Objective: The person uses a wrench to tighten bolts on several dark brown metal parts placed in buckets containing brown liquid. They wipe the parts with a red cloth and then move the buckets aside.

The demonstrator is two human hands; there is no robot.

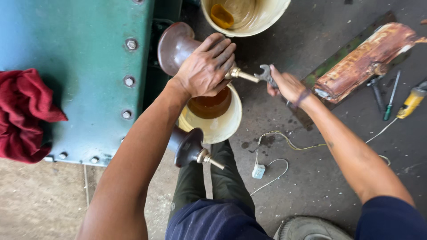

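My left hand [207, 66] wraps around a brown ceramic insulator bushing [175, 46] that sticks out of a teal metal tank [89, 66]. A brass threaded stud [243, 75] projects from the bushing's tip. My right hand [287, 86] grips an open-ended spanner [265, 73] whose jaw sits at the end of that stud. A second brown bushing [189, 146] with its own brass stud juts out lower down, near my legs.
A cream bucket [222, 124] holding amber oil stands under the bushing; another bucket [262, 24] sits farther off. A red rag [24, 113] lies on the tank. A rusty metal part [364, 60], screwdrivers [390, 98], a yellow tool [411, 102] and a white cable [271, 166] lie on the floor.
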